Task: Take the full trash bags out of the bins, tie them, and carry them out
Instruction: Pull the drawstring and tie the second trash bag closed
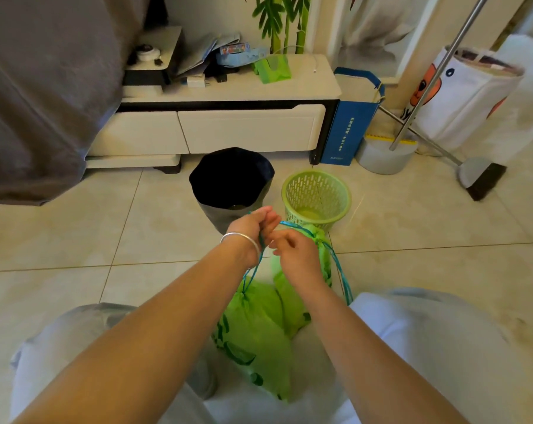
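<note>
Two green trash bags lie on the floor between my knees: one (253,328) close to me, the other (321,252) just beyond my right hand. Both have blue drawstrings (340,267). My left hand (253,224), with a silver bangle on the wrist, pinches the blue strings above the bags. My right hand (292,249) grips the same strings right beside it. Beyond the hands stand a grey bin (231,191) lined with a black bag and a small green lattice bin (317,197) that holds no bag.
A low white TV cabinet (222,123) runs along the wall behind the bins. A blue paper bag (347,123), a white round base (384,154), a broom (479,179) and a white laundry hamper (467,96) stand at the right. Grey cloth (44,96) hangs at the left.
</note>
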